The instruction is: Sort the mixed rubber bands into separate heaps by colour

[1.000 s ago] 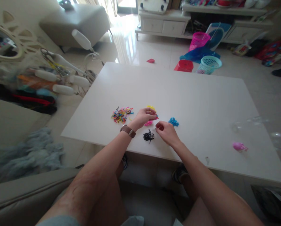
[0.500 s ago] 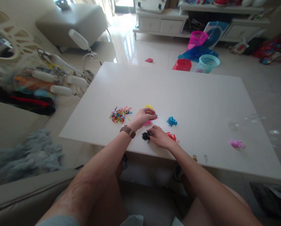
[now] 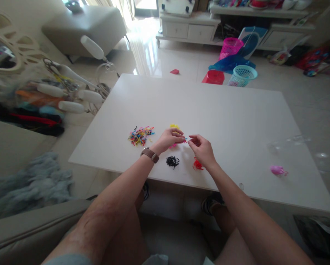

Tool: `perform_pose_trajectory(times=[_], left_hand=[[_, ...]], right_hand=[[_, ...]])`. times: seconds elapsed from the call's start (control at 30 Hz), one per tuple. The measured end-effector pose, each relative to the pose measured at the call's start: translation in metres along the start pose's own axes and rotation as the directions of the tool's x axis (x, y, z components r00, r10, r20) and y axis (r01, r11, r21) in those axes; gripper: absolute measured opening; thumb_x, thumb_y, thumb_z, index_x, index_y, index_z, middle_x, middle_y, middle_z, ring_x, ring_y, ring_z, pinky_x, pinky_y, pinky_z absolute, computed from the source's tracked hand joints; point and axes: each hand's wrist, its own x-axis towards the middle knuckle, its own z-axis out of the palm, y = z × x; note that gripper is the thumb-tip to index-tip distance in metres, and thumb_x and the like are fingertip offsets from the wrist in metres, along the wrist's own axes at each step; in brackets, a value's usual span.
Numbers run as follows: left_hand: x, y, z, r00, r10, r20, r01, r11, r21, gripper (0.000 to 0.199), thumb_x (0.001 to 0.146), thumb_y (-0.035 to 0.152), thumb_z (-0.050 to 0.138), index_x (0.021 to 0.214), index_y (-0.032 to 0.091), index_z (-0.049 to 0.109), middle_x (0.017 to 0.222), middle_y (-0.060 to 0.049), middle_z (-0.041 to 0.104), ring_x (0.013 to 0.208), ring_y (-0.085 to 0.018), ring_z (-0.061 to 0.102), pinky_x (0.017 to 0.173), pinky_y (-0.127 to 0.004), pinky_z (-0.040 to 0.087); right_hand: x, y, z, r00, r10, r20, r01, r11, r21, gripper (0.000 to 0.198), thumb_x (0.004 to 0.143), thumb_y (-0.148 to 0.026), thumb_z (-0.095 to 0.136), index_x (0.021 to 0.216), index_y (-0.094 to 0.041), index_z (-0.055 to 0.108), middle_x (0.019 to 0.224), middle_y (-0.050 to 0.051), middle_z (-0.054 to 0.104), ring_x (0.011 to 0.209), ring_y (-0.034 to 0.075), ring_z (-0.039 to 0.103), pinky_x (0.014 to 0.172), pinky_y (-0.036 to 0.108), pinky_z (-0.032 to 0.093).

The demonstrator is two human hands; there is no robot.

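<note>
Head view: over a broad, smooth white desk (image 3: 223,110), the left hand (image 3: 168,140) has its grip closed at the fingertips on small, thin red-and-blue pieces (image 3: 185,140). These are held up between the two hands, just beside the right hand (image 3: 203,149). The right hand's thumb and forefinger are bent towards each other, close to the held pieces; whether its grip holds anything, I cannot tell.

A brown-banded watch (image 3: 150,154) circles the left wrist. Beyond the left hand, and partly covered by it, is a small heap of bright yellow pieces (image 3: 174,126); a pink heap (image 3: 172,146) shows just below its fingers. Nearer the person lies a loose heap of thin black pieces (image 3: 172,162), and a red heap (image 3: 198,164) sits partly behind the right hand. Left of the left hand spreads a larger mixed-colour heap (image 3: 140,135). Well apart, towards the desk's right end, lies a rounded pink object (image 3: 277,170).
</note>
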Motion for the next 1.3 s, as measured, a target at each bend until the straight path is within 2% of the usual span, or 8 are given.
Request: perform_pose_trajectory(times=[0.17,0.3,0.53,0.67,0.97,1.07,1.17,1.3], left_hand=[[0.001,-0.003,0.002,0.998,-0.016,0.064,0.016,1.000,0.005,0.037,0.064,0.022,0.089,0.094,0.012,0.067,0.086,-0.011,0.074,0.073,-0.016,0.069,0.067,-0.027,0.052],[-0.001,-0.004,0.003,0.995,-0.030,0.100,0.028,0.999,0.016,0.039,0.064,0.022,0.089,0.096,0.013,0.068,0.090,-0.011,0.075,0.077,-0.017,0.071,0.073,-0.031,0.055],[-0.002,-0.002,0.002,0.992,-0.058,0.114,0.050,0.996,0.070,0.040,0.063,0.021,0.089,0.096,0.013,0.067,0.093,-0.013,0.074,0.081,-0.021,0.072,0.076,-0.036,0.056],[-0.002,-0.002,0.001,0.993,-0.062,0.100,0.052,0.994,0.101,0.038,0.065,0.020,0.087,0.096,0.013,0.067,0.095,-0.013,0.073,0.082,-0.021,0.072,0.074,-0.034,0.055],[-0.007,0.005,0.005,0.993,-0.085,0.081,0.083,0.996,0.025,0.034,0.065,0.013,0.085,0.092,0.013,0.064,0.090,-0.010,0.072,0.084,-0.021,0.073,0.081,-0.037,0.057],[-0.007,0.005,0.004,0.994,-0.089,0.070,0.087,0.995,0.038,0.031,0.067,0.011,0.082,0.092,0.013,0.064,0.091,-0.010,0.072,0.085,-0.021,0.073,0.081,-0.035,0.057],[-0.006,0.005,0.003,0.995,-0.075,0.063,0.070,0.995,0.077,0.027,0.069,0.009,0.078,0.093,0.013,0.065,0.093,-0.011,0.073,0.088,-0.022,0.073,0.075,-0.032,0.056],[-0.005,0.004,0.002,0.996,-0.054,0.076,0.047,0.994,0.098,0.024,0.070,0.008,0.075,0.092,0.013,0.066,0.094,-0.012,0.074,0.089,-0.022,0.073,0.072,-0.030,0.054]], right_hand=[[-0.002,0.001,0.000,0.999,-0.038,0.033,0.038,0.999,0.010,0.021,0.084,-0.035,0.062,0.088,-0.019,0.074,0.081,0.005,0.075,0.071,0.018,0.066,0.071,0.030,0.052],[0.000,-0.001,-0.002,1.000,-0.029,-0.010,0.029,0.999,-0.015,0.018,0.082,-0.032,0.061,0.082,-0.019,0.073,0.076,0.005,0.074,0.068,0.018,0.065,0.068,0.029,0.051],[0.019,0.010,-0.040,0.990,0.005,-0.142,-0.038,0.973,-0.230,0.015,0.077,-0.027,0.060,0.079,-0.018,0.072,0.072,0.005,0.071,0.066,0.018,0.063,0.067,0.030,0.048],[0.028,0.030,-0.057,0.994,0.074,-0.081,-0.101,0.907,-0.409,0.012,0.073,-0.022,0.061,0.076,-0.019,0.073,0.073,0.005,0.072,0.070,0.019,0.064,0.069,0.030,0.047],[0.031,0.050,-0.066,0.992,0.123,0.008,-0.092,0.780,-0.618,0.016,0.073,-0.019,0.061,0.081,-0.020,0.075,0.079,0.006,0.075,0.074,0.019,0.065,0.068,0.028,0.045],[0.031,0.047,-0.067,0.988,0.156,0.018,-0.113,0.782,-0.613,0.021,0.075,-0.019,0.061,0.091,-0.019,0.075,0.083,0.005,0.075,0.076,0.019,0.065,0.071,0.027,0.046],[0.028,0.038,-0.063,0.992,0.123,-0.012,-0.109,0.828,-0.550,0.024,0.077,-0.019,0.061,0.097,-0.018,0.074,0.085,0.005,0.074,0.075,0.018,0.065,0.071,0.027,0.047],[0.021,0.020,-0.047,0.997,0.016,0.082,0.018,0.919,-0.393,0.015,0.081,-0.023,0.062,0.090,-0.018,0.073,0.079,0.003,0.073,0.073,0.016,0.065,0.071,0.027,0.049]])
